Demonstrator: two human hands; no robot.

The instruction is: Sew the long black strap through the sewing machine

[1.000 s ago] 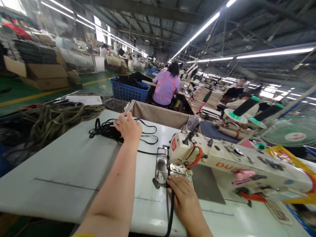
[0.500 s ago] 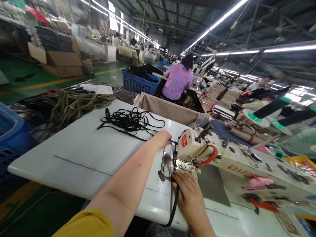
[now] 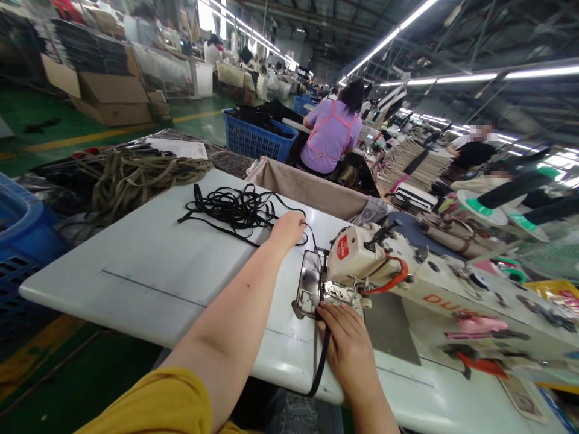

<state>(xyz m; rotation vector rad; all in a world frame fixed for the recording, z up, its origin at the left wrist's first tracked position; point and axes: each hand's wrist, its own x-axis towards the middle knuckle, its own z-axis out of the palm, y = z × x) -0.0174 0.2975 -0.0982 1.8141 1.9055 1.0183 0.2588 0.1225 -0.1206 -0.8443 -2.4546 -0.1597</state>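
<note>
My left hand is closed in a pinch behind the sewing machine's needle area, on a narrow black strap that runs down toward the machine. Close to that hand lies a loose tangle of black strap on the white table. The sewing machine has its head just right of a metal plate. In front of the needle, my right hand is closed on the near length of black strap, fingers together. From there the strap drops over the table's front edge.
A beige fabric-lined trough borders the far table edge. Olive straps are heaped at the left, near a blue crate. Thread cones stand on the right. A co-worker in purple sits ahead beside a blue basket.
My left hand has gone from the tangle to the strap behind the machine, then slightly away from the machine with that strap lifted. My right hand stays by the needle. The view has shifted.
</note>
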